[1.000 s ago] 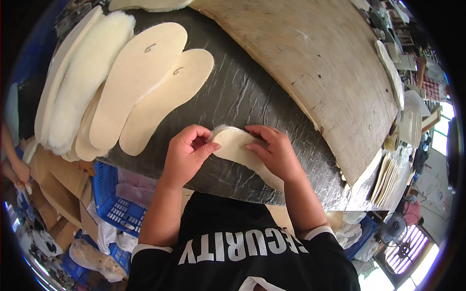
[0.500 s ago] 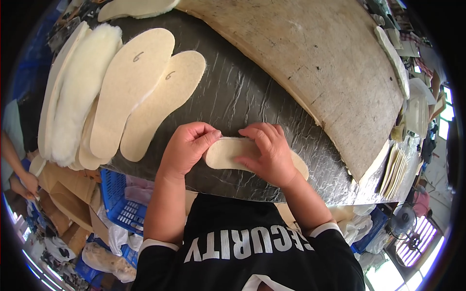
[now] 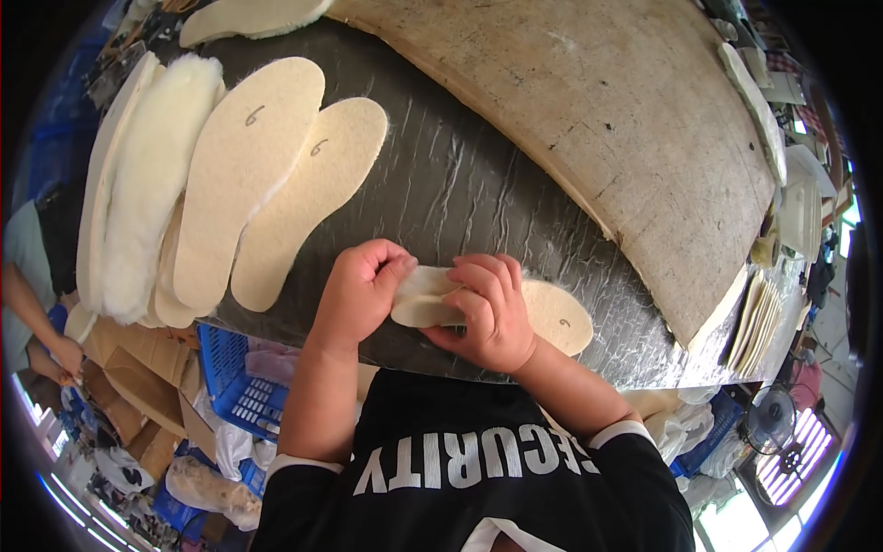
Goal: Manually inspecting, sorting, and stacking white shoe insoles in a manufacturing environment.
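A cream fleece-lined insole (image 3: pixel 557 318) lies lengthwise across my front on the dark, wrinkled tabletop, with a small pen mark on its right end. White fleece (image 3: pixel 426 278) shows at the left part, above a smooth cream strip; whether that is a folded edge or a second insole I cannot tell. At the left end, my left hand (image 3: pixel 361 293) pinches the upper edge between thumb and fingers. My right hand (image 3: pixel 489 313) curls over the middle, fingers on top and thumb at the near edge.
Several larger insoles (image 3: pixel 253 184) lie fanned at the left, one fleece side up (image 3: pixel 156 193). A big worn tan board (image 3: pixel 589 120) covers the far right. A stack of thin cream pieces (image 3: pixel 756 322) stands at the right edge. Blue crate (image 3: pixel 230 377) below left; another person's hand (image 3: pixel 66 354) far left.
My right hand has shifted slightly left and down, its thumb now at the near edge. The insole's left part has opened, showing white fleece, and the marked right end has come into view.
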Demonstrator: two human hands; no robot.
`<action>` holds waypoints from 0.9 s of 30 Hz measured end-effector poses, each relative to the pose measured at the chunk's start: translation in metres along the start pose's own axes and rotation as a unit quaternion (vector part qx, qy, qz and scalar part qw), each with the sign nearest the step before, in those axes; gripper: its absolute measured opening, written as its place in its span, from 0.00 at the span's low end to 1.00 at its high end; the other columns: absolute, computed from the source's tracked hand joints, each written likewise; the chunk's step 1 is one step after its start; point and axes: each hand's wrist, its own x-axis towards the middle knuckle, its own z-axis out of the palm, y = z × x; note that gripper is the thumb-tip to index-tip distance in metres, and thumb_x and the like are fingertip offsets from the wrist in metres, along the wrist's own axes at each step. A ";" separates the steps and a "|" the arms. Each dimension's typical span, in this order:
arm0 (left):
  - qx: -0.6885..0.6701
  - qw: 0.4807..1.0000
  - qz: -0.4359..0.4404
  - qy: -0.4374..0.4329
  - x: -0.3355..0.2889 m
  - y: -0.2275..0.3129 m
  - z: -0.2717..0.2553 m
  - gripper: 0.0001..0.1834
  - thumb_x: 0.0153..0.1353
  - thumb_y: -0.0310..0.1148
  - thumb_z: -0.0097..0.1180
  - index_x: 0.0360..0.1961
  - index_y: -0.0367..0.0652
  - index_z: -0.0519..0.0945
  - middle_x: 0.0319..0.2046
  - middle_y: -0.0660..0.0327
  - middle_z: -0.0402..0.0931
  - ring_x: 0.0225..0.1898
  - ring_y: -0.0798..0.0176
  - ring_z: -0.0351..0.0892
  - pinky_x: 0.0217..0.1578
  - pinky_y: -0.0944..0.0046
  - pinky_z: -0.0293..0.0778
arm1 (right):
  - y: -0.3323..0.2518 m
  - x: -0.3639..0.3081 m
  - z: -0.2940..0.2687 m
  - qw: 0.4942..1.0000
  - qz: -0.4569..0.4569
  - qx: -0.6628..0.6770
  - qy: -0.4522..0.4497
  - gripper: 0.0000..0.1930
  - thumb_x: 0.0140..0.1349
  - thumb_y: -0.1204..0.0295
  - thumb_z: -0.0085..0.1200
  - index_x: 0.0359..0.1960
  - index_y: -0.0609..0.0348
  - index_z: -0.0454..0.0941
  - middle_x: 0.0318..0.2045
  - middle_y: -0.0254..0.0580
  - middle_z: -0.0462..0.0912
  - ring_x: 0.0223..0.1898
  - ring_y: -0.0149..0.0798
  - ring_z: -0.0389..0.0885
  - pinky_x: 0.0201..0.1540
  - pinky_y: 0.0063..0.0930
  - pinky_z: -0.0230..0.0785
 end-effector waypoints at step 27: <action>0.058 0.987 0.153 0.011 -0.017 0.014 0.005 0.10 0.54 0.25 0.62 0.27 0.34 0.72 0.26 0.62 0.72 0.25 0.71 0.67 0.27 0.72 0.66 | 0.000 0.009 -0.010 0.992 0.091 0.063 -0.055 0.36 0.34 0.63 0.70 0.48 0.58 0.68 0.45 0.46 0.73 0.44 0.50 0.73 0.45 0.40 0.64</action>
